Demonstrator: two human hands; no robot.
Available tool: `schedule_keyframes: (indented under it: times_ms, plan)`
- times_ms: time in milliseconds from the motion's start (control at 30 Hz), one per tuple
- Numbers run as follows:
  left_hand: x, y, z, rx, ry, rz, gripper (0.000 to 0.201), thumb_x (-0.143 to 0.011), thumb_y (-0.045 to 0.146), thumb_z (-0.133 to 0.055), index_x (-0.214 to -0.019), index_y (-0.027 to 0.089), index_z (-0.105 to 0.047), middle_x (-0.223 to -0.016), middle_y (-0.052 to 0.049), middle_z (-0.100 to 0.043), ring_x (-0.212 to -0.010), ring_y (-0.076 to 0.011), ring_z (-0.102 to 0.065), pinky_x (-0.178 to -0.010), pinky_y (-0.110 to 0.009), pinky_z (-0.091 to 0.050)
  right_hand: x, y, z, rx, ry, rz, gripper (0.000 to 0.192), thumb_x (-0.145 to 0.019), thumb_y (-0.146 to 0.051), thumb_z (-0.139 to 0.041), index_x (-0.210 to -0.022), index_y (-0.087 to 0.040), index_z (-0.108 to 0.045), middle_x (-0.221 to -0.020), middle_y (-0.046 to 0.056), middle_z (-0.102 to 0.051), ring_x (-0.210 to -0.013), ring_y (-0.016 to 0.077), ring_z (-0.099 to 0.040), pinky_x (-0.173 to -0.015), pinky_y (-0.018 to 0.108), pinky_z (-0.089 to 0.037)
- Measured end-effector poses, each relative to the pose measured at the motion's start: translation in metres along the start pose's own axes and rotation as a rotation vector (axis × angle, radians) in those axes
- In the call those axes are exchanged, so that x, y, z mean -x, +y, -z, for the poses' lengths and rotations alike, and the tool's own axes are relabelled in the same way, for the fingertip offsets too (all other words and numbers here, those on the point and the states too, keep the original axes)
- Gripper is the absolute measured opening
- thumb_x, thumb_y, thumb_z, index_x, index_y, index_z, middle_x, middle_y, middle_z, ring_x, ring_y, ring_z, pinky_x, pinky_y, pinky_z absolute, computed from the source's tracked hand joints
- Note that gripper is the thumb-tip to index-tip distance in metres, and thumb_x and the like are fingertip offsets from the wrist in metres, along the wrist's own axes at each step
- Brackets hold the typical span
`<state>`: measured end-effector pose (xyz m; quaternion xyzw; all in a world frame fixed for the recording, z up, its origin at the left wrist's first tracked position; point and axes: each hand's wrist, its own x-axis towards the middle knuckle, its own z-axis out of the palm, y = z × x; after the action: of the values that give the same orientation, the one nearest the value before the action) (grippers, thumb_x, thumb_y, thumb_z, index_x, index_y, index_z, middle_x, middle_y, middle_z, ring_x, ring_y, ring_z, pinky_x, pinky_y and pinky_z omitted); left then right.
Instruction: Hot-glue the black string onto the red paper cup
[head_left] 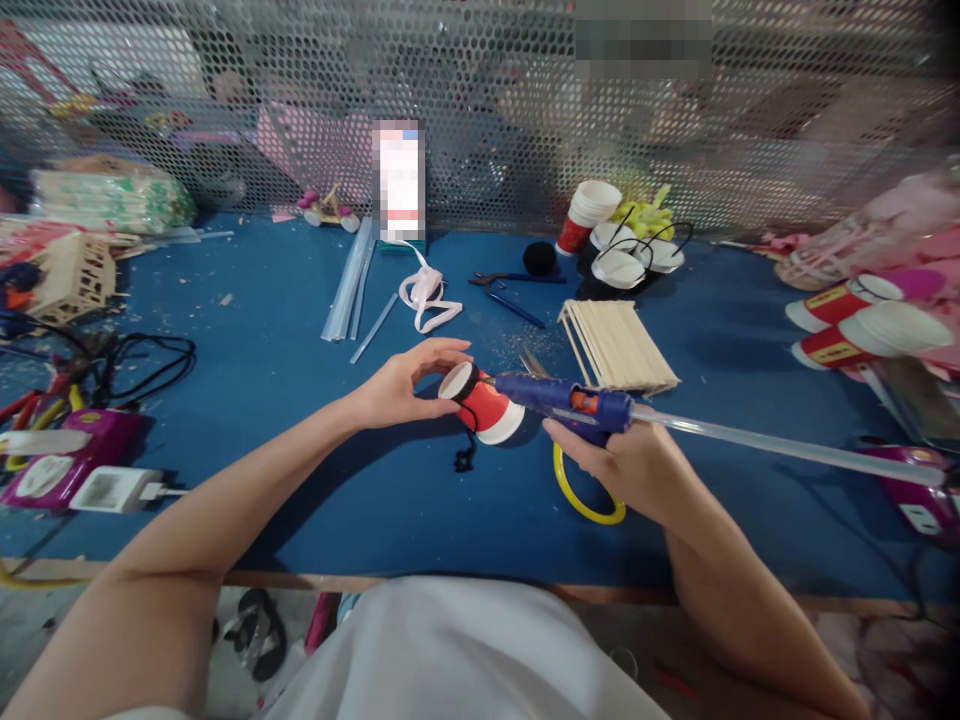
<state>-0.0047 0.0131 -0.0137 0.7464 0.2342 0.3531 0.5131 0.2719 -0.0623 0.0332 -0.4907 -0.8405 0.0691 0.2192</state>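
Observation:
My left hand (409,385) holds a red and white paper cup (493,408) by its narrow end, thumb on the near side. The cup lies tilted, with a black band round that end and a black cord (465,459) hanging to the table. In my right hand (626,460) is a blue hot glue gun (562,398), a long clear glue stick (765,443) sticking out of its back. The gun's nozzle meets the cup near the black band; whether it touches is hard to tell. Yellow-handled scissors (589,508) lie partly hidden under the gun.
Beyond my hands are a bundle of wooden sticks (622,343), pliers (517,290), white ribbon (426,290), clear glue sticks (349,285) and a black yarn ball (539,259). Stacked cups (589,215) stand behind. Power strips (82,450) lie at the sides; a perforated metal screen (487,110) closes the back.

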Motion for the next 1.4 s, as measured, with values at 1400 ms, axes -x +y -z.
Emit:
schedule_keyframes:
  times_ms: [1400]
  plan:
    - [0.001, 0.005, -0.014, -0.118, 0.157, 0.07, 0.062, -0.069, 0.023, -0.071, -0.126, 0.019, -0.045, -0.108, -0.01, -0.064, -0.097, -0.0201, -0.063, -0.093, -0.04, -0.049, -0.025, -0.016, -0.033, -0.009, 0.319, 0.103, 0.025, -0.079, -0.042, -0.063, -0.088, -0.02, -0.059, -0.087, 0.008, -0.062, -0.086, 0.0236, -0.056, -0.077, 0.04, -0.046]
